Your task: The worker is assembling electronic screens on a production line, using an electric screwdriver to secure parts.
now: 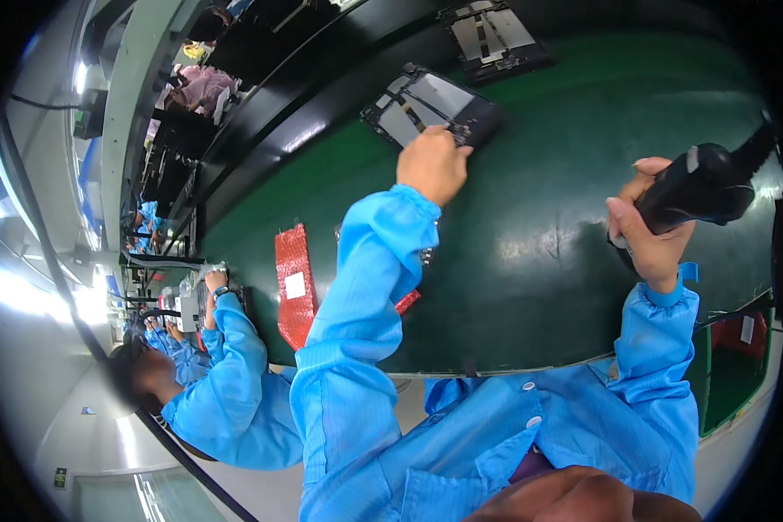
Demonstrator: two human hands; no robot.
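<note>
On the smooth green tabletop (531,287), a flat, black rectangular unit with grey panels (439,94) lay toward the far edge. The left hand (432,167) touched its near side, fingers bunched together; whether they pinched it could not be told. By the right edge, the right hand (651,237) was wrapped around a rounded black handheld tool (692,187). A similar black-and-grey unit (492,35) lay along the far edge. The blue fabric left sleeve (370,261) partly blocked the view beside a red bubble-wrap pouch (294,250), its white rectangular label (295,285) unreadably small.
</note>
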